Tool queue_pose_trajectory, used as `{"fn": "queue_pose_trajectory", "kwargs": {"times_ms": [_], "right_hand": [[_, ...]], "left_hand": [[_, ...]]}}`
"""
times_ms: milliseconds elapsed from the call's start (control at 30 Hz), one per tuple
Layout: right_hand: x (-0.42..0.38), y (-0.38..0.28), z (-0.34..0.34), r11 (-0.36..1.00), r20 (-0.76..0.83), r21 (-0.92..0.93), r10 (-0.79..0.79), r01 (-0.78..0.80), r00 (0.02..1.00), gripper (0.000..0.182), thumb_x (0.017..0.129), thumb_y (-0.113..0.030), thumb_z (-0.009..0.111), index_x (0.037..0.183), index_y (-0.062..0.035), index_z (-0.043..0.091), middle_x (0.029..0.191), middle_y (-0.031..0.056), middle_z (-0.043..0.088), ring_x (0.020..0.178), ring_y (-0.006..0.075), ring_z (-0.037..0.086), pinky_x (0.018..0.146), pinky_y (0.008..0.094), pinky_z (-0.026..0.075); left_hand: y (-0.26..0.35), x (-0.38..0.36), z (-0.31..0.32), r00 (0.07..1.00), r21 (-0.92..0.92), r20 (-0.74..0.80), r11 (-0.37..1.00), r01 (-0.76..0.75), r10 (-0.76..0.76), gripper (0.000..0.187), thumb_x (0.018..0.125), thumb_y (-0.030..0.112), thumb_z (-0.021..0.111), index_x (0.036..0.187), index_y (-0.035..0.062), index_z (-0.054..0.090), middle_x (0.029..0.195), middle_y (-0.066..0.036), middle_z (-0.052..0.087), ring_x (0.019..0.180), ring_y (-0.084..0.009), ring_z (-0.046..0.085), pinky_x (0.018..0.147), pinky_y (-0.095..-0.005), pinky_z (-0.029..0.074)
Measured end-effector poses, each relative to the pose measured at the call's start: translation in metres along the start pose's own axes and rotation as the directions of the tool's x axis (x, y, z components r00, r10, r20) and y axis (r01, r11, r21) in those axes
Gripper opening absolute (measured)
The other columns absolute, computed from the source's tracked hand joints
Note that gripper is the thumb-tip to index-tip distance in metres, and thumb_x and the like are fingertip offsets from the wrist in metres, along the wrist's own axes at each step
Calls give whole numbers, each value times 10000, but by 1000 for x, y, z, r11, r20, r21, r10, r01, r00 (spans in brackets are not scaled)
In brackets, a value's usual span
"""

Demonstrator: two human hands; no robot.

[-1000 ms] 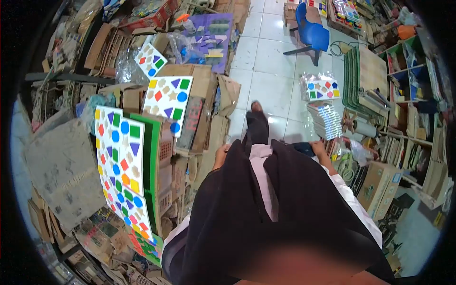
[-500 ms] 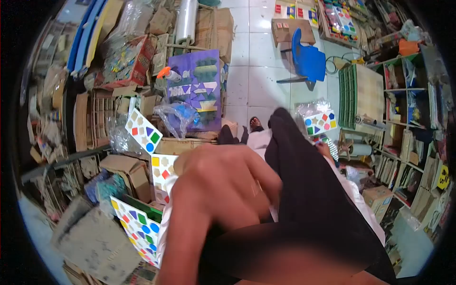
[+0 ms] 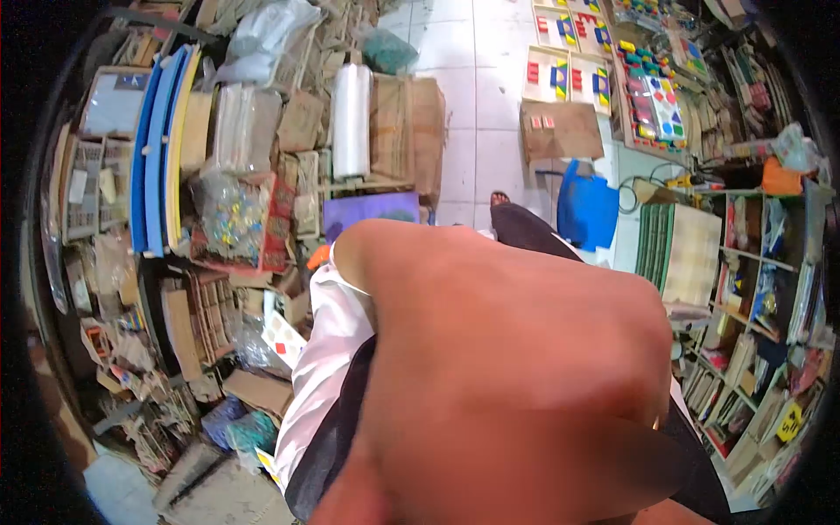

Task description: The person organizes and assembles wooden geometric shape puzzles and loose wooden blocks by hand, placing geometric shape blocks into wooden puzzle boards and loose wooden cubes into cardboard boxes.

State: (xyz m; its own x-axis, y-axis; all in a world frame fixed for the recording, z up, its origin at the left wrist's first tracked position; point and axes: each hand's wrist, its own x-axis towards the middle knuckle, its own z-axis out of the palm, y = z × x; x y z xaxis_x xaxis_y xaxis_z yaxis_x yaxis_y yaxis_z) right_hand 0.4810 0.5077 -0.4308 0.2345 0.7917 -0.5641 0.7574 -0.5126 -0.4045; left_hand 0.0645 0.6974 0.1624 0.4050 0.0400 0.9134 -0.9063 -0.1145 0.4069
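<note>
My left hand [image 3: 516,324] fills the middle and lower part of the view, very close to the camera. Its back faces up, and its fingers are bent out of sight or smeared, so whether it holds anything cannot be made out. Around it are white cloth [image 3: 324,341] and dark cloth [image 3: 324,455]. Behind it, a purple board [image 3: 372,213] is mostly covered. A white card with coloured shapes [image 3: 282,337] lies just left of the white cloth. My right hand does not show.
A blue chair [image 3: 586,206] stands beyond my hand, near a cardboard box [image 3: 560,131]. Shape boards [image 3: 656,105] lie at the upper right. A red crate [image 3: 276,223] and blue panels [image 3: 153,157] are on the left, shelves [image 3: 752,289] on the right.
My left hand has come closer to the camera and spread rightward across the view. The view has shifted, so the purple board and shape cards are now largely covered or out of view.
</note>
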Motion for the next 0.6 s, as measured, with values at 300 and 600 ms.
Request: {"fn": "queue_pose_trajectory", "kwargs": {"times_ms": [300,600], "right_hand": [[198,-137,-198,971,-293,196,-79,140,953,142,770,-159,558,829,-48,625,723,98,606,677,186,567,641,311,443],[353,-283,-180,986,-428,-14,-155,165,890,145,751,-186,585,788,-48,613,655,94,573,607,221,537,599,333,432]], "left_hand": [[-16,19,-204,990,-16,-80,993,-116,114,836,360,808,596,628,48,373,489,-35,414,395,-231,465,360,-310,348],[-7,14,-420,996,-282,14,956,-79,87,773,501,717,571,738,-12,473,592,-62,504,515,-218,513,458,-292,382]]}}
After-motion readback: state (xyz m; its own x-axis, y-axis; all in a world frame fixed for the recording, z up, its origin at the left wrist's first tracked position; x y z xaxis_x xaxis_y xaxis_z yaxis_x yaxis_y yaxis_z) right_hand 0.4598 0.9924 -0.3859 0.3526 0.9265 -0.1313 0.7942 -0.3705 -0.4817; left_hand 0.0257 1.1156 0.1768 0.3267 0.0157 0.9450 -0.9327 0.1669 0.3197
